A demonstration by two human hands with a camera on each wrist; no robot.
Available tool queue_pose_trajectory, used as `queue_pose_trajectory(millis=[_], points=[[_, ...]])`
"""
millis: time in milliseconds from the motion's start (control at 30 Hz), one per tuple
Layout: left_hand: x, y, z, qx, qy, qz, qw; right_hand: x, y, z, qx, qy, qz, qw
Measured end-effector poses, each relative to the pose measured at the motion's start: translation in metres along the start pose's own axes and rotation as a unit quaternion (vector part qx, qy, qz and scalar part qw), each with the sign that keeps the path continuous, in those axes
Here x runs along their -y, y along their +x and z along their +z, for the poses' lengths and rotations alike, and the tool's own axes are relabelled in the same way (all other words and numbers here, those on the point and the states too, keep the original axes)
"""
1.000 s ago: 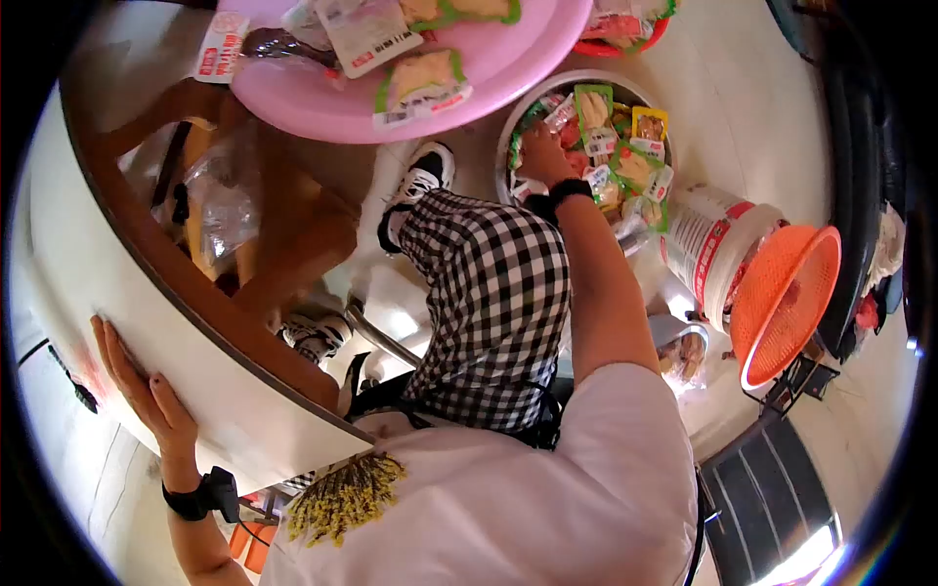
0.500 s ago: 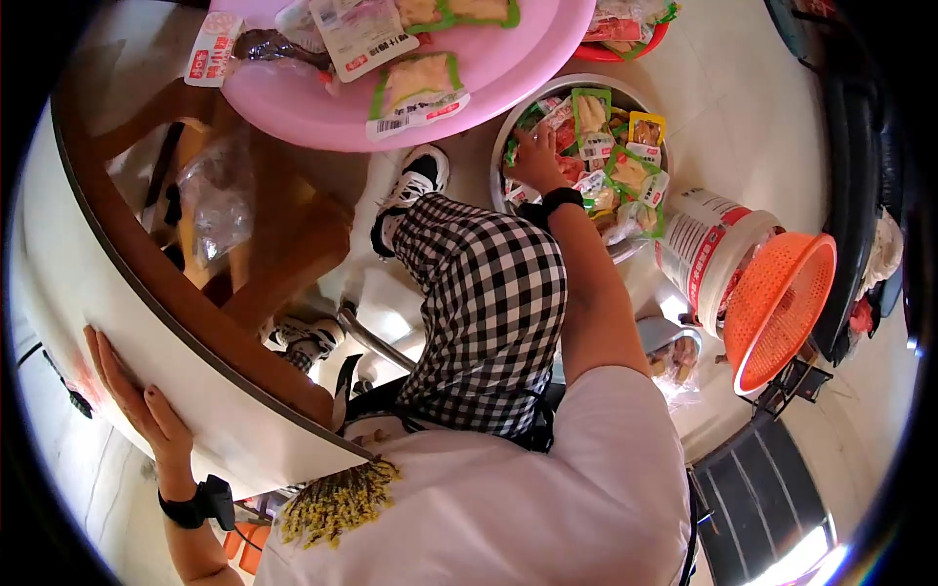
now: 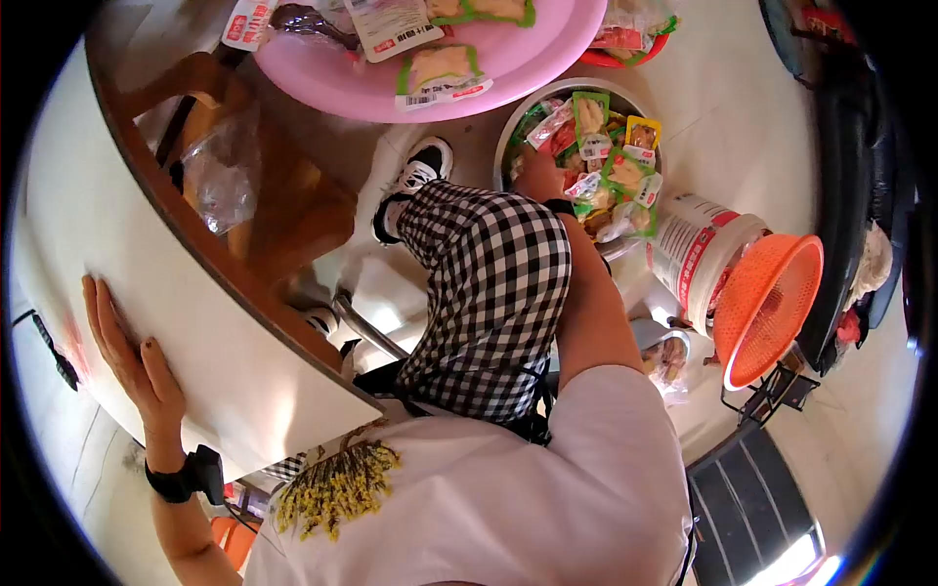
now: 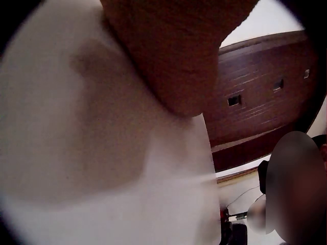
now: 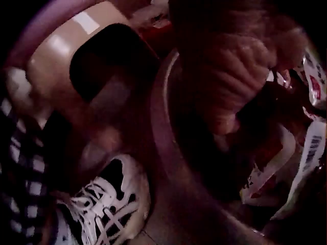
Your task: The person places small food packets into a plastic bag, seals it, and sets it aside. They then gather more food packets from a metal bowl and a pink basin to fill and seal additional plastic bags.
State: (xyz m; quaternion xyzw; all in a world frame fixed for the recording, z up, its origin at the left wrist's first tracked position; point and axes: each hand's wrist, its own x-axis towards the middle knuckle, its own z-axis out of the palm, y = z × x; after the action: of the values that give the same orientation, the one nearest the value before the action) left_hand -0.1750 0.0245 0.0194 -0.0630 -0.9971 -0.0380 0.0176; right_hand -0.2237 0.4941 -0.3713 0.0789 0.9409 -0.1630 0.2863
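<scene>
My left hand [image 3: 137,366] lies flat on the white tabletop [image 3: 205,342], fingers straight; the left wrist view shows part of that hand [image 4: 168,56] over the pale surface. My right hand [image 3: 539,178] reaches into the left side of a round metal bowl [image 3: 506,146] on the floor. Small sealed food packets [image 3: 591,115] with green, red and yellow edges fill the bowl. In the dark right wrist view, the hand [image 5: 230,76] is down inside the rim, beside a packet with a barcode [image 5: 309,153]. Its fingertips are hidden, so I cannot tell whether they hold a packet.
A pink basin [image 3: 518,83] with several food packets stands beyond the bowl. To the right are a white-and-red bucket [image 3: 689,259], an orange mesh basket [image 3: 772,313] and a red basket [image 3: 660,44]. My knee in checked trousers [image 3: 489,293] is close to the right forearm.
My right hand's fingers showed over the packets half a second ago; now they have dropped out of sight in the bowl. The left hand stays flat on the table. The head view has shifted slightly.
</scene>
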Motion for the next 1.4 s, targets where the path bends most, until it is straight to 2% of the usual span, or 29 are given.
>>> queue_pose_trajectory(millis=[67,133,233,267,300,333,400,433,500,567,600,633,733,833,900,967,1067,1167,1200,1300,1333,1400], points=[[0.002,0.0,0.001,-0.008,0.013,0.019,1.0,0.004,-0.007,0.003,-0.019,-0.099,-0.068,0.993],[0.006,0.001,0.003,-0.017,0.028,0.034,0.999,-0.005,0.004,0.03,-0.055,-0.098,-0.12,0.986],[0.009,0.001,0.003,-0.032,0.048,0.049,0.997,-0.018,0.026,0.045,-0.01,-0.102,-0.148,0.984],[0.009,0.0,0.003,-0.042,0.045,0.049,0.997,-0.024,0.026,0.046,-0.039,-0.063,-0.135,0.988],[0.006,0.0,0.002,-0.042,0.046,0.031,0.998,-0.006,0.013,0.013,0.003,-0.055,-0.073,0.996],[0.001,0.0,0.0,-0.042,0.047,0.012,0.998,0.029,-0.014,-0.045,0.045,-0.046,-0.009,0.998],[-0.004,0.0,0.001,-0.046,0.035,-0.022,0.998,0.007,-0.028,-0.054,-0.094,0.066,-0.11,0.987],[-0.004,0.0,0.002,-0.05,0.034,-0.025,0.998,-0.011,-0.026,-0.054,-0.143,0.143,-0.117,0.972],[-0.005,0.001,0.003,-0.058,0.029,-0.029,0.997,-0.011,-0.046,-0.1,-0.184,0.198,-0.049,0.961],[-0.009,0.001,0.001,-0.057,0.031,-0.044,0.997,-0.023,-0.055,-0.152,-0.262,0.095,-0.03,0.96],[-0.011,0.001,-0.001,-0.055,0.036,-0.053,0.996,-0.021,-0.067,-0.182,-0.231,0.309,0.002,0.922],[-0.011,0.001,-0.001,-0.055,0.041,-0.061,0.996,-0.011,-0.081,-0.212,-0.188,0.509,0.03,0.839],[-0.011,0.0,0.001,-0.058,0.036,-0.071,0.995,0.052,-0.125,-0.282,-0.169,0.665,-0.086,0.723],[-0.012,0.0,-0.001,-0.065,0.03,-0.071,0.995,0.101,-0.113,-0.302,-0.202,0.667,-0.12,0.707],[-0.013,-0.001,-0.002,-0.07,0.032,-0.068,0.995,0.135,-0.104,-0.303,-0.171,0.669,-0.133,0.712],[-0.014,-0.002,-0.001,-0.075,0.039,-0.064,0.994,0.14,-0.069,-0.285,-0.148,0.698,-0.167,0.68],[-0.012,0.0,0.006,-0.082,0.029,-0.065,0.994,0.138,-0.058,-0.274,-0.164,0.647,-0.135,0.732],[-0.006,-0.002,0.015,-0.111,0.057,-0.028,0.992,0.07,-0.048,-0.262,-0.11,0.573,-0.141,0.8],[-0.008,-0.002,0.019,-0.109,0.057,-0.024,0.992,0.072,-0.083,-0.266,-0.163,0.505,-0.11,0.841],[-0.001,-0.001,0.025,-0.116,0.058,0.016,0.992,-0.019,-0.07,-0.217,-0.207,0.34,-0.061,0.915],[-0.002,-0.001,0.025,-0.11,0.072,0.028,0.991,-0.045,-0.069,-0.198,-0.161,0.332,0.02,0.929],[0.0,-0.003,0.024,-0.107,0.053,0.045,0.992,-0.095,-0.069,-0.156,-0.109,0.172,0.017,0.979]])
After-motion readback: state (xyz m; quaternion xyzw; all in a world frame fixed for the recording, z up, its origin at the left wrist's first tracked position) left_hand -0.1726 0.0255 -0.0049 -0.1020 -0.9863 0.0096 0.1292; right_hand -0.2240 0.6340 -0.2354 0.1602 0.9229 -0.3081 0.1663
